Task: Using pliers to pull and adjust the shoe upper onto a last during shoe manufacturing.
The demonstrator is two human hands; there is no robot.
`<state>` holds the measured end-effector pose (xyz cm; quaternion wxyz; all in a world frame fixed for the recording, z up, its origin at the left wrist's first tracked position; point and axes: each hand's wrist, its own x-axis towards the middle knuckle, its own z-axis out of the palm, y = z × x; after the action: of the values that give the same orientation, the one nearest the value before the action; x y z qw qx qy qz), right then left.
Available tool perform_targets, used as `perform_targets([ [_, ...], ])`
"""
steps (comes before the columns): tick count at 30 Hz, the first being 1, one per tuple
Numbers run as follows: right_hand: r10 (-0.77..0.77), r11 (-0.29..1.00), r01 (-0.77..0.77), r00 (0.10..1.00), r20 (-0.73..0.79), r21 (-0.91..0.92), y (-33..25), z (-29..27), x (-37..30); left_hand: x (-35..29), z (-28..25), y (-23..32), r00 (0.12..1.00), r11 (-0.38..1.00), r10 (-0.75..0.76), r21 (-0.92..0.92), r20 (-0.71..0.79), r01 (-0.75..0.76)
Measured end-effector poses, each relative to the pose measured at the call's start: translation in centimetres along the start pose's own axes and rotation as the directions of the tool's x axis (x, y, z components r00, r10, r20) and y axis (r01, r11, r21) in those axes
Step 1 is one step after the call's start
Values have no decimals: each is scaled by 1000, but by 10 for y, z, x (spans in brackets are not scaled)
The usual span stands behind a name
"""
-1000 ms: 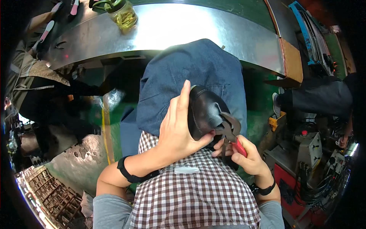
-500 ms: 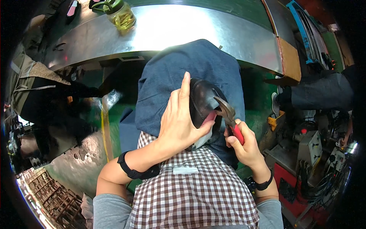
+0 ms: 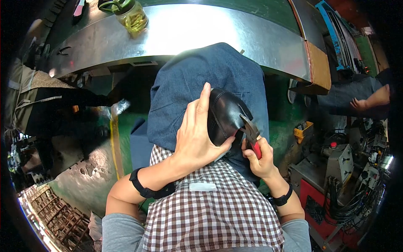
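Note:
A black leather shoe (image 3: 222,112) rests on the blue cloth (image 3: 180,84) over my lap, its rounded, stitched side turned up. My left hand (image 3: 195,126) holds it from the left, fingers stretched along its side and thumb pressed on its near end. In my right hand (image 3: 261,158) are lasting pincers (image 3: 251,128) with red handles, the fingers wrapped round them. Their metal jaws touch or nearly touch the shoe's right edge; whether they pinch the leather I cannot tell. The shoe's underside is hidden.
Beyond my knees runs a metal bench (image 3: 268,46) with a green-lidded jar (image 3: 132,19) on it. At right stand a machine (image 3: 339,161), a yellow bin (image 3: 303,132) and a co-worker, whose hand (image 3: 359,104) shows. Wire racks (image 3: 54,214) stand lower left.
The shoe has rolled, hiding the pinkish patch by my thumb and showing more black leather. My right hand and the pincers have shifted slightly down. The co-worker's forearm has come into view.

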<state>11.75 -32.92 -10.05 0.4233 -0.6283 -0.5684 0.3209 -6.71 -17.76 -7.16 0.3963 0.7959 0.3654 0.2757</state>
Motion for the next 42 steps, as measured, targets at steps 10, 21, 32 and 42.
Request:
perform_targets([
  [10,-447,836,488,871,202,-250,-3,-32,-6,-52,-16,-18,906,875,417,-239,-65,-420],
  [21,-540,811,565,822,181,-151,17,-21,-25,-80,-22,-36,925,788,372,-554,80,-270],
  [32,-66,990,82,988,-137,111,29,-18,-44,-37,-53,-38,987,949,-158,-279,-16,147],
  [42,299,873,-296,953,55,388,-18,24,16,-54,-55,-25,881,825,-375,-329,289,459],
])
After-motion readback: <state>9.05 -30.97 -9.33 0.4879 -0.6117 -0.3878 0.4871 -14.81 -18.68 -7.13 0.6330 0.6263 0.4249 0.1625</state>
